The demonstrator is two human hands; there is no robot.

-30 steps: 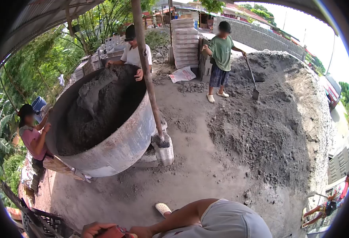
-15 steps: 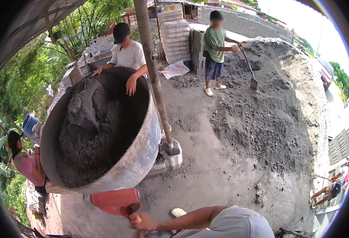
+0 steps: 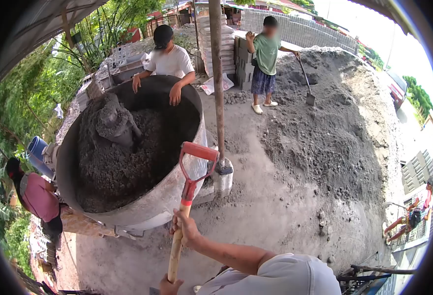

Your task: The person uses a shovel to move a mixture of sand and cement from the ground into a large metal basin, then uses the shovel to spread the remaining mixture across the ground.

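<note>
Shovel handle (image 3: 175,250) now rises nearly upright, red grip (image 3: 200,151) above the upper hand (image 3: 187,230).

The mixing drum (image 3: 155,204) is metal, its outside matt and scuffed with pale chalky patches. Inside, the mixture (image 3: 142,157) looks rough, crumbly and dark grey. The shovel's shaft (image 3: 175,253) is pale wood, smooth-looking, below a red grip (image 3: 200,151) (plastic or painted metal, hard to tell). The pole (image 3: 217,78) has a dull, uneven brown surface. Coarse grey aggregate (image 3: 324,142) lies gritty and matt, and the bucket (image 3: 38,152) looks like blue plastic. The grey sleeve (image 3: 295,275) is soft, matt cloth.
</note>
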